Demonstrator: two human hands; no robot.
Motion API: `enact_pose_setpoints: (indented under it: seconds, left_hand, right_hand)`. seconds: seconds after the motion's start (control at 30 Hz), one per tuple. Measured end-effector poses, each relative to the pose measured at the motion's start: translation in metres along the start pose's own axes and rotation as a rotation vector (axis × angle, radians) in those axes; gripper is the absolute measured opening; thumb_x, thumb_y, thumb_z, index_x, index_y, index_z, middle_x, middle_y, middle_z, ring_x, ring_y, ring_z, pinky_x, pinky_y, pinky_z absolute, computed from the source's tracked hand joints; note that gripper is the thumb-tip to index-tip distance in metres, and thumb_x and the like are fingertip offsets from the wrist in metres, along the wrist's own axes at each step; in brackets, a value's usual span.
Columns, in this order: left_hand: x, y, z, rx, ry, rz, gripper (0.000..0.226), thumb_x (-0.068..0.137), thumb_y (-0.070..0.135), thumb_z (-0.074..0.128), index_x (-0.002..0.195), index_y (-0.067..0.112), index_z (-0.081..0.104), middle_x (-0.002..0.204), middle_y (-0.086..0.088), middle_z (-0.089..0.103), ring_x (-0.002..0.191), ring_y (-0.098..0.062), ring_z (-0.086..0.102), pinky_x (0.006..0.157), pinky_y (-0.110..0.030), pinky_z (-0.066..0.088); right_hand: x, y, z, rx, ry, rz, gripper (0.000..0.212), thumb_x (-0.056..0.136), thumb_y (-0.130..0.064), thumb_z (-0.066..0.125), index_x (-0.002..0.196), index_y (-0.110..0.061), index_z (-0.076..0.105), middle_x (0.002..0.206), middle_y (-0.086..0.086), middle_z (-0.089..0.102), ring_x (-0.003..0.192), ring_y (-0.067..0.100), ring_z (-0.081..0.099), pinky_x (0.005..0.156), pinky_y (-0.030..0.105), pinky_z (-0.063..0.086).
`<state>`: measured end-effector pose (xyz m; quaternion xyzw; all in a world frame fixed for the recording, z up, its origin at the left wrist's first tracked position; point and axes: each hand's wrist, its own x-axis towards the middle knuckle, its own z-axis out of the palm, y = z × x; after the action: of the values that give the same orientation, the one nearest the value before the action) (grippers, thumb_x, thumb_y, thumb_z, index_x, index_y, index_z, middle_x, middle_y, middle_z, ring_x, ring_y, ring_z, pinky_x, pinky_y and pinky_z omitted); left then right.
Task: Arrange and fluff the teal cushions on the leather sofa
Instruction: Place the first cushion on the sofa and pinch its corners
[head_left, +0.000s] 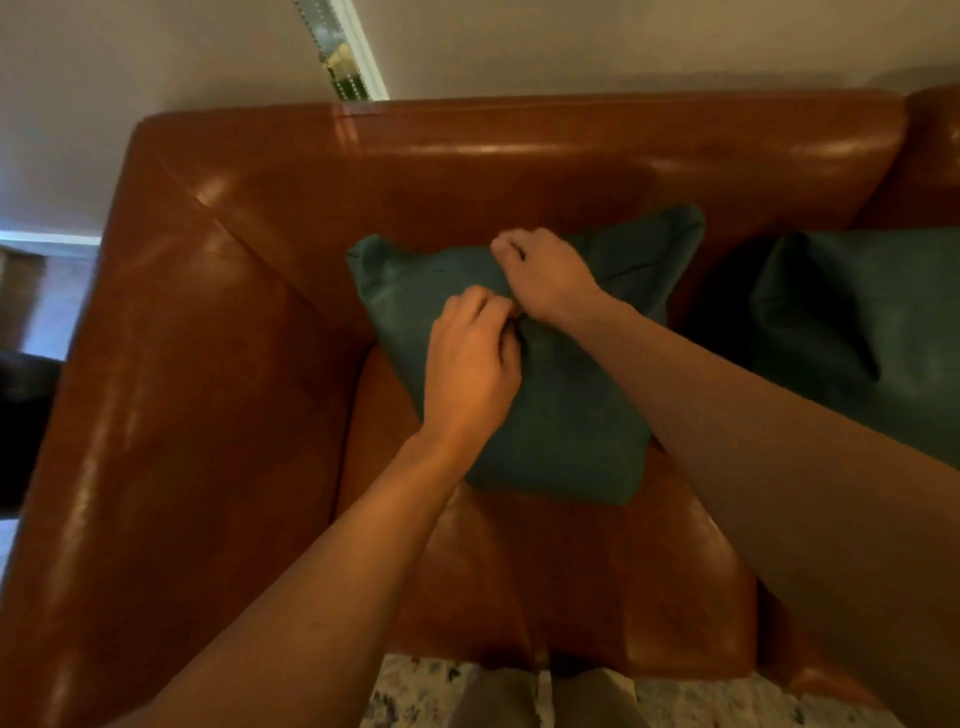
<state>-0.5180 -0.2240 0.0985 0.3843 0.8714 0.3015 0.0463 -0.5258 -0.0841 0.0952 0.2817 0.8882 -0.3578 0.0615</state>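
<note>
A teal cushion (566, 415) leans against the backrest of the brown leather sofa (218, 322), near its left armrest. My left hand (470, 364) presses into the cushion's middle with its fingers curled into the fabric. Just above it, my right hand (545, 273) pinches the fabric near the top edge. The two hands touch each other. A second teal cushion (857, 322) rests on the seat to the right, partly behind my right forearm.
The wide left armrest (156, 415) and backrest top (519, 135) frame the seat. A pale wall rises behind the sofa. A speckled rug (410, 691) lies at the sofa's front edge. A dark object stands at the far left.
</note>
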Motion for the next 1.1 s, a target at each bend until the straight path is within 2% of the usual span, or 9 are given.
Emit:
enact_pose_setpoints:
  seconds: [0.13, 0.27, 0.33, 0.4, 0.47, 0.7, 0.83, 0.97, 1.1]
  left_hand:
    - [-0.016, -0.03, -0.02, 0.129, 0.216, -0.22, 0.019, 0.085, 0.025, 0.053, 0.097, 0.017, 0.065, 0.101, -0.006, 0.059, 0.098, -0.028, 0.053, 0.082, -0.041, 0.04]
    - [0.002, -0.067, -0.042, -0.007, 0.41, -0.544, 0.033, 0.084, 0.037, 0.057, 0.108, 0.015, 0.058, 0.112, -0.008, 0.054, 0.106, -0.029, 0.053, 0.09, -0.042, 0.042]
    - [0.02, -0.083, -0.047, -0.111, 0.403, -0.672, 0.046, 0.083, 0.045, 0.059, 0.117, 0.014, 0.055, 0.116, -0.006, 0.054, 0.108, -0.026, 0.054, 0.094, -0.039, 0.044]
    - [0.032, -0.091, -0.046, -0.171, 0.276, -0.751, 0.052, 0.084, 0.049, 0.062, 0.122, 0.014, 0.055, 0.12, -0.005, 0.057, 0.111, -0.022, 0.055, 0.09, -0.03, 0.042]
    - [0.036, -0.095, -0.041, -0.182, 0.214, -0.763, 0.045, 0.086, 0.047, 0.063, 0.116, 0.014, 0.059, 0.118, -0.004, 0.061, 0.108, -0.02, 0.057, 0.083, -0.025, 0.04]
    - [0.032, -0.092, -0.043, -0.13, 0.288, -0.743, 0.023, 0.09, 0.035, 0.061, 0.098, 0.014, 0.065, 0.093, 0.004, 0.06, 0.088, -0.012, 0.054, 0.074, -0.022, 0.038]
    - [0.033, -0.09, -0.042, -0.186, 0.29, -0.784, 0.022, 0.091, 0.033, 0.058, 0.088, 0.012, 0.063, 0.089, 0.0, 0.063, 0.084, -0.017, 0.058, 0.075, -0.03, 0.045]
    - [0.033, -0.084, -0.039, -0.26, 0.31, -0.832, 0.027, 0.091, 0.04, 0.058, 0.085, 0.014, 0.056, 0.086, 0.002, 0.06, 0.078, -0.013, 0.054, 0.068, -0.026, 0.039]
    - [0.048, -0.086, -0.05, -0.232, 0.178, -0.814, 0.032, 0.089, 0.046, 0.06, 0.088, 0.015, 0.064, 0.086, 0.002, 0.062, 0.081, -0.015, 0.059, 0.071, -0.03, 0.046]
  right_hand:
    - [-0.016, 0.015, 0.024, -0.212, 0.087, -0.052, 0.047, 0.099, -0.044, 0.041, 0.137, -0.017, 0.05, 0.135, 0.013, 0.051, 0.126, 0.034, 0.046, 0.112, 0.049, 0.028]
    - [-0.036, 0.021, 0.026, -0.2, 0.127, -0.081, 0.048, 0.101, -0.045, 0.037, 0.14, -0.018, 0.045, 0.139, 0.01, 0.048, 0.129, 0.03, 0.043, 0.114, 0.05, 0.026]
    - [-0.048, 0.025, 0.027, -0.196, 0.147, -0.095, 0.049, 0.101, -0.045, 0.036, 0.141, -0.018, 0.044, 0.142, 0.009, 0.046, 0.133, 0.028, 0.04, 0.115, 0.049, 0.025]
    - [-0.06, 0.028, 0.029, -0.196, 0.163, -0.104, 0.049, 0.101, -0.046, 0.035, 0.142, -0.02, 0.043, 0.147, 0.007, 0.042, 0.137, 0.026, 0.035, 0.116, 0.047, 0.024]
    - [-0.07, 0.03, 0.031, -0.192, 0.169, -0.106, 0.05, 0.101, -0.046, 0.035, 0.144, -0.02, 0.041, 0.15, 0.006, 0.039, 0.14, 0.025, 0.032, 0.118, 0.046, 0.021]
    - [-0.079, 0.045, 0.03, -0.12, 0.177, -0.094, 0.048, 0.101, -0.046, 0.037, 0.143, -0.022, 0.043, 0.149, 0.003, 0.04, 0.139, 0.024, 0.032, 0.117, 0.044, 0.023]
    - [-0.083, 0.047, 0.029, -0.114, 0.185, -0.101, 0.048, 0.101, -0.045, 0.037, 0.142, -0.022, 0.043, 0.148, 0.003, 0.041, 0.138, 0.023, 0.033, 0.116, 0.044, 0.025]
    - [-0.088, 0.046, 0.028, -0.116, 0.183, -0.09, 0.047, 0.101, -0.044, 0.038, 0.142, -0.021, 0.043, 0.148, 0.003, 0.041, 0.138, 0.024, 0.033, 0.115, 0.045, 0.025]
    - [-0.088, 0.048, 0.028, -0.126, 0.176, -0.098, 0.048, 0.101, -0.045, 0.038, 0.142, -0.021, 0.043, 0.148, 0.004, 0.041, 0.137, 0.025, 0.034, 0.114, 0.047, 0.026]
